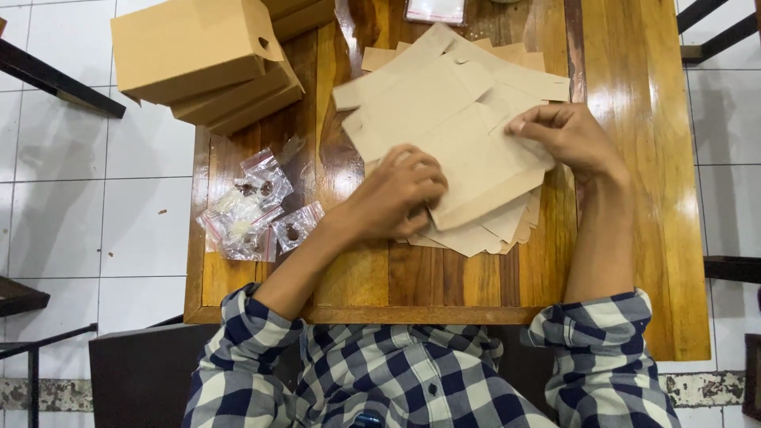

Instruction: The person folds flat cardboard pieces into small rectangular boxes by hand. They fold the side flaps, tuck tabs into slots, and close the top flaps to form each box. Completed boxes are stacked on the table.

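Flat box blank (452, 127): unfolded kraft cardboard, matte tan, die-cut with flaps and notched corners, lying uppermost on a loose stack of like blanks (476, 234) at the middle of the tabletop (634, 198). Its lower left edge is gripped by the left hand (396, 190), fingers curled over it; its right flap is pinched between thumb and fingertips of the right hand (567, 135). The lower sheets are fanned unevenly, and their count cannot be made out. Assembled boxes (210, 67): the same kraft board, rectangular, a small curved notch at one edge of the top box; they are piled at the far left corner of the tabletop, overhanging its edge, and are cut off by the top of the frame. Clear plastic bags (254, 210): small, crinkled, glossy, heaped near the left edge of the tabletop, well apart from the blanks; small dark and pale items are held inside, too small to identify. A further clear packet (434, 9) is cropped at the top edge. Tabletop: varnished wood planks, warm brown, strongly reflective, framed by a darker border. Sleeves (598, 341): blue-and-white checked cloth, rolled to the forearm. Floor (95, 198): white glazed tiles with dark grout; dark metal furniture frames (55, 79) are partly seen at left and right.
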